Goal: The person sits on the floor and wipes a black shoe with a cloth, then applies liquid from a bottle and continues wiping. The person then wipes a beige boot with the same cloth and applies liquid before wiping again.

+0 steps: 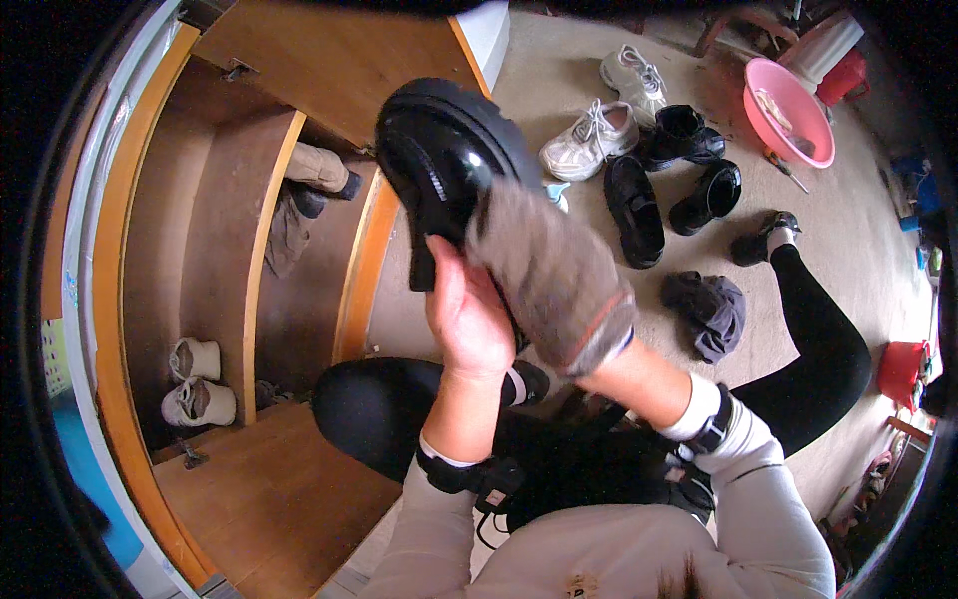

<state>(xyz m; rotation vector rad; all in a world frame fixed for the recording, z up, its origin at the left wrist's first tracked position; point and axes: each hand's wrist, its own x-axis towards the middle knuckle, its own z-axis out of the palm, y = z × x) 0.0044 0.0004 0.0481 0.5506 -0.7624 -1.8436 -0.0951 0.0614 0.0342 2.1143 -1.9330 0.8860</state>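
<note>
My left hand [471, 318] grips a glossy black shoe [449, 161] with a thick ridged sole, held up in front of me by its heel end. The toe points up and away. My right hand is hidden inside a brown cloth mitt or sock [557, 277] with an orange stripe near its cuff. That cloth is blurred and lies against the side of the shoe, so the fingers inside cannot be made out. Both hands are above my bent legs, and the shoe is between the open cabinet and the shoes on the floor.
On my left is an open wooden shoe cabinet [281, 210] holding white shoes [198, 400] and brown boots [318, 168]. White sneakers [591, 138], several black shoes [635, 213], a dark crumpled cloth [707, 311] and a pink basin [789, 112] are on the floor.
</note>
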